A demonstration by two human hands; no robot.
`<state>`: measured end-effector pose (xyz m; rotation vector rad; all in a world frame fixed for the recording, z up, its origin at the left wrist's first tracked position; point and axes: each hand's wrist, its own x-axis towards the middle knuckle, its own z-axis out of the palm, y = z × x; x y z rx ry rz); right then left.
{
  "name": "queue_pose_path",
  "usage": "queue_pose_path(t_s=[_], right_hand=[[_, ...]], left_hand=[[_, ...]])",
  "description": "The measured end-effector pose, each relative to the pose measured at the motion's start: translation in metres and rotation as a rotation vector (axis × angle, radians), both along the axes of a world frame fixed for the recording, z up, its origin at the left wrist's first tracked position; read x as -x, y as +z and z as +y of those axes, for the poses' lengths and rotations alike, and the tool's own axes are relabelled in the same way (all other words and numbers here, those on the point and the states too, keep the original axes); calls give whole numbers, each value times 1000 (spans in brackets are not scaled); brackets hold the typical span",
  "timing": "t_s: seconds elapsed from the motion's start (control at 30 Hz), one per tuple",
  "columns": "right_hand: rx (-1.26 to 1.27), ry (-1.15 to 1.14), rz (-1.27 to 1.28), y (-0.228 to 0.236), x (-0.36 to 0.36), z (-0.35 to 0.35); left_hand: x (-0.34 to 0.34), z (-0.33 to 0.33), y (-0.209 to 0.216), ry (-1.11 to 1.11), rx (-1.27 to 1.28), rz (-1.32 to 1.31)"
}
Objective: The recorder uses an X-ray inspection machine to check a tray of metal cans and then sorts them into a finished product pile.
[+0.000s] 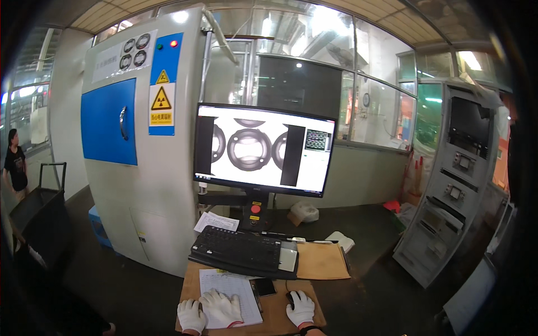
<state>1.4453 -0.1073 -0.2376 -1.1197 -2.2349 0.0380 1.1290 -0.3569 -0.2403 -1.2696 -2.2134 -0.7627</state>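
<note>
The right hand curls fingers over a black computer mouse; the left hand, half-bent beside a white glove, grips unclearly.

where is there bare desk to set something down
Bare wood lies between the papers and the right hand, below the black flat object; a narrow strip runs left of the papers, above the left hand. The papers are crowded by a loose glove.

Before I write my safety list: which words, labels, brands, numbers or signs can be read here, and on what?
Yellow radiation sign, black trefoil: on the cabinet; wording not copied.
Smaller yellow warning triangle: above it; symbol too small.
White panel with ring pictures: lettering blurred.
Screen: text too small.
Paper: entries too small.
</note>
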Motion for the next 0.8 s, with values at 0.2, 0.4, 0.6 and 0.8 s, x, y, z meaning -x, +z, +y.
queue_pose_path(t_s=[0.2, 0.4, 0.6, 0.8], right_hand=[[-18, -12, -28, -4, 1, 1], [-9, -7, -19, -4, 0, 1], [-1, -5, -22, -6, -1, 0], [11, -2, -22, -4, -3, 5]], left_hand=[[0, -3, -6, 20, -37, 31], [0, -3, 0, 7, -61, 81], [1, -3, -2, -2, -62, 75], [-1, 1, -2, -1, -77, 85]])
